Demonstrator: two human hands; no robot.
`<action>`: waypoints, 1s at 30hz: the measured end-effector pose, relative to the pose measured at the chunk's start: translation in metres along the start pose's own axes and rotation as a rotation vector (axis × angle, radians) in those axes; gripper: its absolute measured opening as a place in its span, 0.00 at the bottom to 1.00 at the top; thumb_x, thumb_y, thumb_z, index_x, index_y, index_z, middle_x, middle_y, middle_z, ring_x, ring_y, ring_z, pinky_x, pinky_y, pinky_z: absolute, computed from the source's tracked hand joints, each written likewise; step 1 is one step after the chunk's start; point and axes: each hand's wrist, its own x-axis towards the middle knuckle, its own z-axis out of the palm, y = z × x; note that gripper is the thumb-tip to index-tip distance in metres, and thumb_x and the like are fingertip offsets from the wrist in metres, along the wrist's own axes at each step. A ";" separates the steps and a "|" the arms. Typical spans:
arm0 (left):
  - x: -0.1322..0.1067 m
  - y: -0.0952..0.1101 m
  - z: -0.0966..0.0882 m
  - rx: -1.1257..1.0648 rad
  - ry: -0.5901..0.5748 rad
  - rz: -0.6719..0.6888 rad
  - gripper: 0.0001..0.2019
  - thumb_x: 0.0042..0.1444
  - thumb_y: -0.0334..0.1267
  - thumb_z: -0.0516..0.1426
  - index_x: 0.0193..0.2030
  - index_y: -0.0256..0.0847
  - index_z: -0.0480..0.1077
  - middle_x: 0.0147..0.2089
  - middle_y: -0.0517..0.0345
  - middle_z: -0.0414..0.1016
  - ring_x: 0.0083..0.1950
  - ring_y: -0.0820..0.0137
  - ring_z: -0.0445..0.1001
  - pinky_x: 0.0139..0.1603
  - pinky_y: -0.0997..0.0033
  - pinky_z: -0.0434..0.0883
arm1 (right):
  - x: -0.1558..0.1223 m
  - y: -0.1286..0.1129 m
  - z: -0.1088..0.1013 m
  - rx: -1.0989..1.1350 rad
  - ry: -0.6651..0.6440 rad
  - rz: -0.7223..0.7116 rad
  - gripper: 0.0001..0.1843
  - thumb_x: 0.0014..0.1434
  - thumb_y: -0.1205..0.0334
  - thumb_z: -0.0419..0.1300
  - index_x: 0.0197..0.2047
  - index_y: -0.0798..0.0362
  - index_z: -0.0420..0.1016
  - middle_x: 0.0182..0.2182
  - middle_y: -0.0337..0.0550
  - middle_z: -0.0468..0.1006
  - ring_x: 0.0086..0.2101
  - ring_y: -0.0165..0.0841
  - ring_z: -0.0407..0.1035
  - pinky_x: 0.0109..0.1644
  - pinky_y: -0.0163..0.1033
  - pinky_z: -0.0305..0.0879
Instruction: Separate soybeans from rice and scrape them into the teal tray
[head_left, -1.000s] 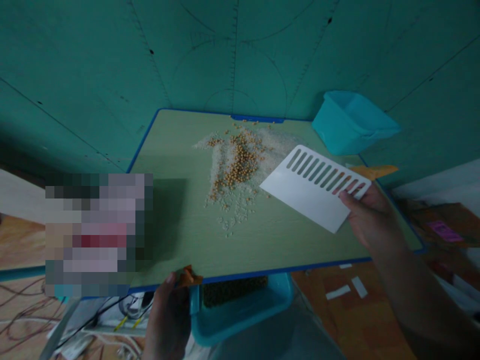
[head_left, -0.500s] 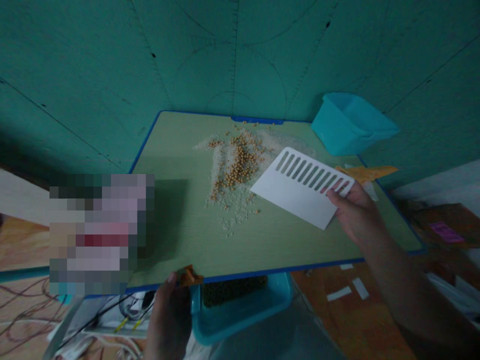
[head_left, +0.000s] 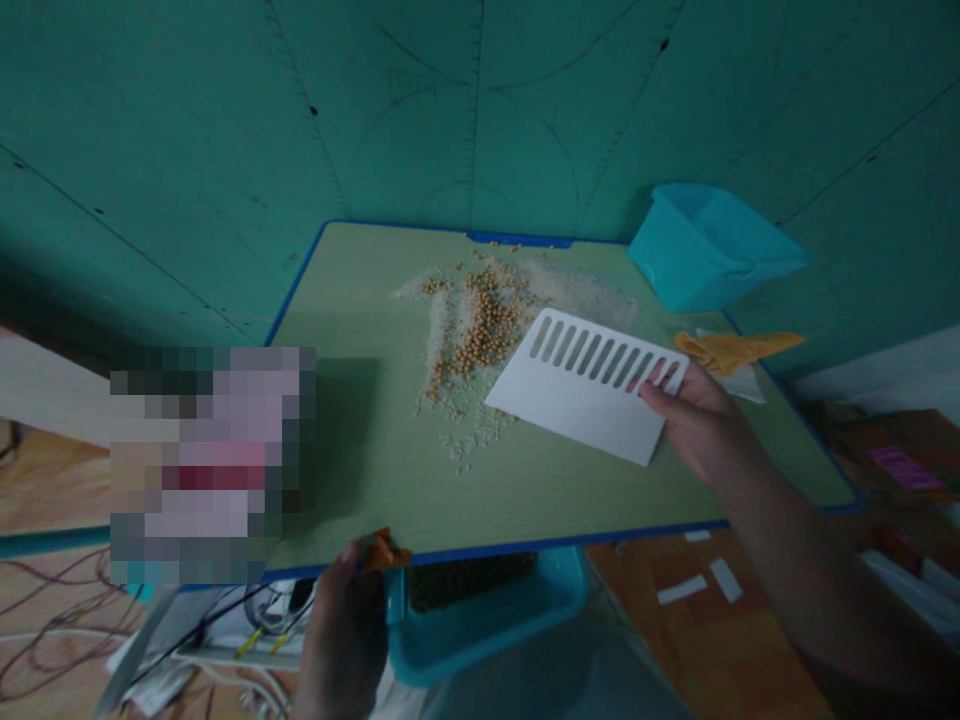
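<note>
My right hand [head_left: 697, 415] grips a white plastic scraper [head_left: 577, 400] with a row of slots, by its slotted right end. The scraper is tilted over the table, its left corner beside a spread of yellow soybeans [head_left: 484, 330] mixed with white rice-like grains [head_left: 469, 435]. At the front edge, my left hand [head_left: 345, 620] is closed at the left end of a blue tray [head_left: 487, 635] holding small dark green grains [head_left: 472, 580]. Its fingers are partly hidden. An orange scrap [head_left: 385, 551] lies by its thumb.
A blue bin [head_left: 705, 250] stands at the table's back right corner. In front of it lie an orange cloth [head_left: 739, 350] and a clear bag [head_left: 742, 383]. A green wall [head_left: 480, 120] rises behind the blue-edged table [head_left: 330, 290]. Cables [head_left: 60, 620] lie below left; a pixelated patch covers the left side.
My right hand has moved the scraper slightly left and toward me, showing more of the pale grains behind it. My left hand and the tray stay put; the view has shifted slightly.
</note>
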 end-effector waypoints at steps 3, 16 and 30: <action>0.001 0.000 -0.003 0.024 0.003 -0.020 0.19 0.34 0.41 0.63 0.37 0.43 0.73 0.29 0.57 0.82 0.30 0.55 0.78 0.28 0.61 0.74 | 0.000 0.000 0.002 0.020 -0.002 -0.001 0.18 0.44 0.58 0.65 0.40 0.45 0.69 0.33 0.39 0.77 0.36 0.38 0.71 0.44 0.47 0.65; 0.000 0.000 -0.002 0.060 0.009 0.007 0.20 0.33 0.43 0.63 0.38 0.45 0.73 0.30 0.59 0.82 0.34 0.54 0.78 0.29 0.61 0.74 | -0.007 0.003 0.003 0.018 -0.090 0.037 0.17 0.45 0.57 0.65 0.40 0.47 0.69 0.33 0.39 0.79 0.35 0.37 0.73 0.42 0.45 0.66; -0.002 0.000 -0.002 0.087 -0.005 0.030 0.13 0.34 0.43 0.63 0.30 0.45 0.73 0.23 0.59 0.80 0.32 0.54 0.78 0.28 0.61 0.74 | -0.011 0.007 0.003 -0.018 -0.206 0.079 0.16 0.48 0.56 0.63 0.41 0.48 0.68 0.35 0.41 0.78 0.38 0.38 0.72 0.45 0.46 0.65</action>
